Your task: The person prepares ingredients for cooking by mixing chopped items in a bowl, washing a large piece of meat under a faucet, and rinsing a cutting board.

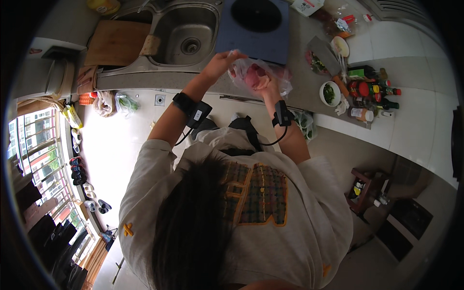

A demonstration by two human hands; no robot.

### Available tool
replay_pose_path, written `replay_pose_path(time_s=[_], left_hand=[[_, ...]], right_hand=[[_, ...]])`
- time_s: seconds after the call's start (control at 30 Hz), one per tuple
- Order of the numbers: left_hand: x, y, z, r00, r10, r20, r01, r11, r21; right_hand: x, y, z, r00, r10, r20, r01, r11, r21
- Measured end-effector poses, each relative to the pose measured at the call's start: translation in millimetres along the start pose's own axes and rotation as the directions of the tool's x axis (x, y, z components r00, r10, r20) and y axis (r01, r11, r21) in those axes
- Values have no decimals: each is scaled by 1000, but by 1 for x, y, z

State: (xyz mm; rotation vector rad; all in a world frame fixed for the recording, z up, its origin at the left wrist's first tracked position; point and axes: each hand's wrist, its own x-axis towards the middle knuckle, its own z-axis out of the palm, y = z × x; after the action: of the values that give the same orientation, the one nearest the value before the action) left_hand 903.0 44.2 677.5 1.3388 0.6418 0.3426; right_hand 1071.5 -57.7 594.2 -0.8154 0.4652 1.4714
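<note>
A clear plastic bag (237, 80) is spread between my hands at the counter's front edge. Pink raw meat (253, 74) shows inside it. My left hand (222, 64) pinches the bag's upper left edge. Lower down on the right, my right hand (267, 86) has its fingers around the meat; whether they are inside the bag or outside it, I cannot tell. Just beyond the bag lies a blue induction cooktop (232, 40) with a black round heating zone. Part of the meat is hidden by the fingers and the crumpled plastic.
Left of the cooktop is a steel sink (170, 27) beside a wooden cutting board (108, 43). To the right stand a bowl of chopped greens (330, 93), sauce bottles (369, 88) and a cleaver (322, 52). Bagged vegetables (127, 104) lie on the floor at left.
</note>
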Motion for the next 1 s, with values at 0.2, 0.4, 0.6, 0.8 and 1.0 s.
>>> replay_pose_path(time_s=[0.2, 0.4, 0.6, 0.8, 1.0], left_hand=[[7, -3, 12, 997, 65, -47, -63, 997, 43], [15, -2, 17, 999, 44, 19, -47, 988, 150], [18, 7, 19, 1000, -27, -1, 26, 955, 295], [34, 2, 19, 999, -40, -5, 39, 941, 335], [68, -13, 4, 997, 82, -13, -74, 944, 320]], right_hand=[[-39, -15, 14, 997, 35, 72, -31, 998, -59], [-66, -34, 21, 982, 46, -185, -73, 987, -145], [-86, -34, 30, 984, 43, -173, -61, 993, -97], [-116, -36, 47, 906, 203, 370, -158, 976, -150], [-118, -46, 39, 834, 98, 543, 54, 965, -258]])
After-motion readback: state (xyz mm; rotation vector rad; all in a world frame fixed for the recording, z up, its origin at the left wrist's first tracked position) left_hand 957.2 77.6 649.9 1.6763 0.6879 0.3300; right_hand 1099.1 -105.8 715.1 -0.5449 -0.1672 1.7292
